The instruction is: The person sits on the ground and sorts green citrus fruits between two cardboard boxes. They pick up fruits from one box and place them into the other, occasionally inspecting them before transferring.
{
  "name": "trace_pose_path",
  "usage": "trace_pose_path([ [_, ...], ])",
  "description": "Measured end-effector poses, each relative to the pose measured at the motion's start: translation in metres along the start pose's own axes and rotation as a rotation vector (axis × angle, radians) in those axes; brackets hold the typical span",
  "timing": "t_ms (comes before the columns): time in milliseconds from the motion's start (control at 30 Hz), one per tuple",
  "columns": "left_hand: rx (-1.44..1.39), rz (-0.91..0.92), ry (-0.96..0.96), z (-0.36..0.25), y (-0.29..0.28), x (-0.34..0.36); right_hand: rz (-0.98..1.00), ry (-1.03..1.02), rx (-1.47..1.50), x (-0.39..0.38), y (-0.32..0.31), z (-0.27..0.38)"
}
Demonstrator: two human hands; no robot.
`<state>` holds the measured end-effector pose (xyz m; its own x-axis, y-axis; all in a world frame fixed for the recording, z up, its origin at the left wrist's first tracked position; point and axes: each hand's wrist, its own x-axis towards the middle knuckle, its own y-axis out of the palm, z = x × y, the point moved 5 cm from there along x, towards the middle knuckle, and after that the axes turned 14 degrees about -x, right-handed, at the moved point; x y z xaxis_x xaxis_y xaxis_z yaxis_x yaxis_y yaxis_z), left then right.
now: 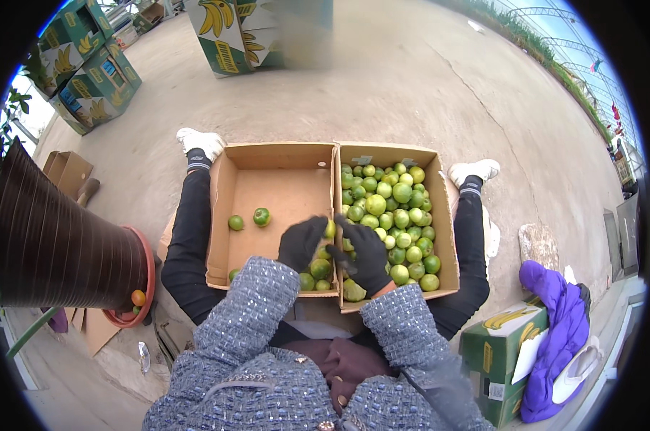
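Observation:
Two open cardboard boxes sit side by side between my legs. The right box [443, 215] is full of green and yellowish citrus fruits [400, 208]. The left box [221, 208] holds a few green fruits [261, 215] on its floor and several more at its near right corner. Both my hands wear black gloves. My left hand [301, 243] hovers over the divider between the boxes and closes on a green fruit [330, 229]. My right hand [366, 253] lies on the fruit pile in the right box, fingers curled; what it holds is hidden.
A dark ribbed tube with a red rim [66, 251] lies at my left, fruit at its mouth. Green banana-printed cartons stand at the back left [88, 68], the back [231, 36] and my right [497, 345]. A purple jacket [554, 323] lies at right on the concrete ground.

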<state>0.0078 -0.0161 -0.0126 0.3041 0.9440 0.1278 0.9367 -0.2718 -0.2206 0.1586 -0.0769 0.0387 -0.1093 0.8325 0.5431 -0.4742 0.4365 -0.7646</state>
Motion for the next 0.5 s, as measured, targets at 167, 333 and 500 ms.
trace_pose_path([
  [167,0.269,0.125,0.184,-0.029,0.016,-0.010,0.021,-0.029,0.088,-0.014,0.009,-0.011],
  [333,0.550,-0.368,0.192,-0.011,-0.039,0.013,-0.277,0.530,0.274,-0.030,-0.002,-0.071],
  [500,0.734,-0.084,-0.415,0.093,-0.084,0.015,-0.624,1.248,0.807,-0.082,-0.015,-0.159],
])
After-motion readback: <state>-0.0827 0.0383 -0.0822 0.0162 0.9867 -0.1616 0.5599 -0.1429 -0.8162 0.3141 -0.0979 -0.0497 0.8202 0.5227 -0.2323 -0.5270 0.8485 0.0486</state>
